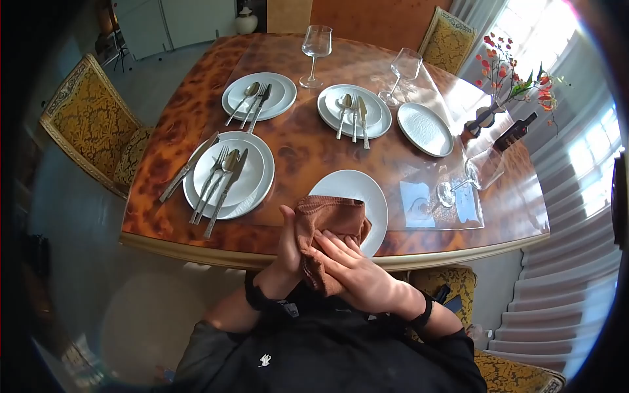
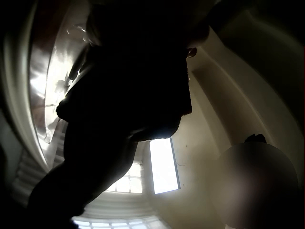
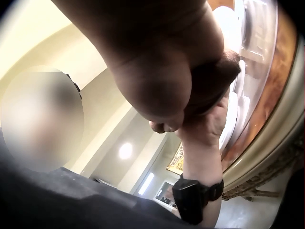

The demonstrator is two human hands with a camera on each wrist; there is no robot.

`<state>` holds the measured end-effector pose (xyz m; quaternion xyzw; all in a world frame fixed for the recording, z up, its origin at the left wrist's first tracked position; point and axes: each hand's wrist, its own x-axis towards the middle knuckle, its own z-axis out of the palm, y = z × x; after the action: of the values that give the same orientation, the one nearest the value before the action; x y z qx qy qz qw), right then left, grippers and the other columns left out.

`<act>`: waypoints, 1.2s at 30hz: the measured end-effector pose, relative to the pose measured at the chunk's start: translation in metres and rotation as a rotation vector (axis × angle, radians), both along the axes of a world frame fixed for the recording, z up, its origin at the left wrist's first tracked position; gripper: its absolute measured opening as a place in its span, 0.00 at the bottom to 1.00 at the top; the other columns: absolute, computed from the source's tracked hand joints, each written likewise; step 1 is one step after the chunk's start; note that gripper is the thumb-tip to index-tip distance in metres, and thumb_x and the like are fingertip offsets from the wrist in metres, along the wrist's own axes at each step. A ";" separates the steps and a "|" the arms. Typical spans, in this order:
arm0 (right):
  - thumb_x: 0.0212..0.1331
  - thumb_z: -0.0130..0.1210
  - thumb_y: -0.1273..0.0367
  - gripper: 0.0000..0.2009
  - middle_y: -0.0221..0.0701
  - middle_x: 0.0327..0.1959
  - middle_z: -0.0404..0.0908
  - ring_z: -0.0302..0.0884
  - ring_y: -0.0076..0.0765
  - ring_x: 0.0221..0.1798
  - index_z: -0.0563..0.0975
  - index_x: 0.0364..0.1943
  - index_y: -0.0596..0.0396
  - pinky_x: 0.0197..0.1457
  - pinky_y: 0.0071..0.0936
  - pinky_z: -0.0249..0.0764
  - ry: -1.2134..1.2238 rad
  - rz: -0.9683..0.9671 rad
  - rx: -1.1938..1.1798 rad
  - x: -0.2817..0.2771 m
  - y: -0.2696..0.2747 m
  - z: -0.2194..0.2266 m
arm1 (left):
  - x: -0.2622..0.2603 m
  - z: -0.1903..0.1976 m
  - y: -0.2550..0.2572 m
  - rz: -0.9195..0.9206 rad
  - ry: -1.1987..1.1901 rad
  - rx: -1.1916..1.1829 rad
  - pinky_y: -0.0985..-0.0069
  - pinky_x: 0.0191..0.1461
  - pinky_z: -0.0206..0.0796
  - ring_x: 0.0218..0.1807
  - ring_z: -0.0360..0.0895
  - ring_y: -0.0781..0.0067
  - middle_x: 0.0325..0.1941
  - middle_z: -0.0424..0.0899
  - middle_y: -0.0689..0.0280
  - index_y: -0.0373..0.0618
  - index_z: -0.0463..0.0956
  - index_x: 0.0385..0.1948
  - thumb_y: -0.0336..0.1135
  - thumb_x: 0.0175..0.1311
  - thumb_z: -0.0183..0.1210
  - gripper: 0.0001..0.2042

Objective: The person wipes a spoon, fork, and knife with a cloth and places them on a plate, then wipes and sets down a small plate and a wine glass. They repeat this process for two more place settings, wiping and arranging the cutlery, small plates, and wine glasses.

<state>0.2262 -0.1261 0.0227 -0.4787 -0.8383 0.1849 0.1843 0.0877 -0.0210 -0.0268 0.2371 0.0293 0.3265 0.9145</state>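
Note:
A folded brown cloth napkin [image 1: 335, 219] lies between the two hands, over the near part of a white plate [image 1: 375, 209] in the head view. My left hand [image 1: 288, 249] supports it from the left and below with its thumb pointing up; its fingers are hidden by the cloth. Across the top of the napkin, my right hand [image 1: 360, 275] presses with straight fingers. The left wrist view shows the cloth only as a dark outline [image 2: 128, 95]. In the right wrist view, the right hand [image 3: 157, 86] covers part of the napkin, and the left palm [image 3: 207, 126] is beyond it.
Place settings with plates [image 1: 268, 177] and cutlery [image 1: 223, 177] stand on the glossy table [image 1: 288, 216]. An oval plate [image 1: 426, 129], wine glasses [image 1: 317, 42], a dark bottle [image 1: 516, 132] and a flower vase [image 1: 483, 121] are farther off. Patterned chairs [image 1: 92, 124] surround the table.

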 end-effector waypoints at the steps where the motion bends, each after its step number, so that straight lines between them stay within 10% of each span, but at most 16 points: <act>1: 0.52 0.58 0.70 0.39 0.51 0.74 0.51 0.47 0.58 0.76 0.56 0.71 0.58 0.73 0.54 0.51 0.003 -0.020 0.038 0.000 0.007 -0.002 | -0.002 -0.006 0.001 0.013 -0.027 0.051 0.60 0.70 0.61 0.66 0.69 0.55 0.65 0.69 0.51 0.35 0.58 0.67 0.75 0.64 0.25 0.47; 7: 0.50 0.56 0.73 0.38 0.49 0.74 0.52 0.44 0.59 0.77 0.59 0.71 0.55 0.75 0.56 0.44 -0.097 -0.192 0.123 0.008 0.052 0.004 | 0.002 -0.022 -0.010 0.102 0.022 0.088 0.59 0.77 0.46 0.77 0.50 0.59 0.76 0.51 0.57 0.42 0.40 0.73 0.64 0.71 0.34 0.40; 11: 0.51 0.54 0.74 0.34 0.49 0.72 0.56 0.48 0.59 0.76 0.62 0.68 0.57 0.74 0.51 0.49 -0.126 -0.340 0.140 0.037 0.068 -0.004 | -0.009 -0.038 -0.003 0.164 0.092 0.052 0.58 0.75 0.51 0.73 0.58 0.59 0.73 0.58 0.56 0.42 0.45 0.72 0.63 0.72 0.36 0.38; 14: 0.68 0.41 0.72 0.21 0.46 0.62 0.72 0.68 0.50 0.67 0.64 0.65 0.62 0.69 0.36 0.64 0.828 -0.525 -0.337 0.074 0.075 -0.012 | -0.012 -0.037 0.006 0.194 0.159 -0.011 0.57 0.73 0.55 0.71 0.61 0.56 0.71 0.61 0.55 0.41 0.47 0.71 0.65 0.71 0.32 0.39; 19: 0.71 0.42 0.62 0.21 0.49 0.59 0.74 0.73 0.56 0.61 0.67 0.61 0.63 0.63 0.57 0.70 1.866 -0.688 -0.562 0.153 0.084 -0.012 | -0.017 -0.018 0.025 0.165 0.192 0.019 0.53 0.68 0.62 0.69 0.64 0.50 0.71 0.60 0.52 0.40 0.47 0.71 0.70 0.67 0.30 0.43; 23: 0.72 0.43 0.62 0.18 0.44 0.50 0.79 0.80 0.47 0.51 0.71 0.56 0.60 0.53 0.46 0.77 1.469 -0.899 0.313 0.170 0.119 0.014 | -0.016 -0.026 0.039 0.093 0.156 0.017 0.51 0.67 0.64 0.69 0.65 0.48 0.71 0.60 0.51 0.41 0.46 0.72 0.72 0.66 0.30 0.44; 27: 0.69 0.46 0.67 0.13 0.43 0.40 0.82 0.80 0.50 0.45 0.78 0.50 0.57 0.50 0.41 0.72 0.141 -1.167 0.802 0.226 0.185 -0.012 | -0.010 -0.034 0.042 0.023 0.129 -0.065 0.49 0.65 0.65 0.68 0.66 0.47 0.71 0.60 0.51 0.43 0.46 0.72 0.73 0.65 0.30 0.44; 31: 0.54 0.47 0.72 0.18 0.46 0.48 0.82 0.77 0.54 0.53 0.81 0.49 0.54 0.60 0.43 0.68 -0.203 -1.113 0.081 0.306 0.206 -0.085 | -0.007 -0.029 0.045 0.018 0.116 -0.113 0.48 0.64 0.67 0.67 0.67 0.46 0.71 0.60 0.51 0.43 0.45 0.72 0.73 0.65 0.30 0.44; 36: 0.53 0.49 0.70 0.18 0.43 0.47 0.83 0.75 0.52 0.58 0.82 0.48 0.50 0.64 0.45 0.65 -0.040 -1.131 -0.051 0.299 0.223 -0.061 | -0.010 -0.031 0.050 0.045 0.207 -0.042 0.47 0.64 0.67 0.67 0.66 0.46 0.71 0.60 0.51 0.43 0.45 0.72 0.74 0.64 0.32 0.46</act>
<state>0.5251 0.0972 -0.0386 -0.8610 -0.4499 0.0686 0.2271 0.0773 0.0295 -0.0573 0.2494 0.1358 0.3199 0.9039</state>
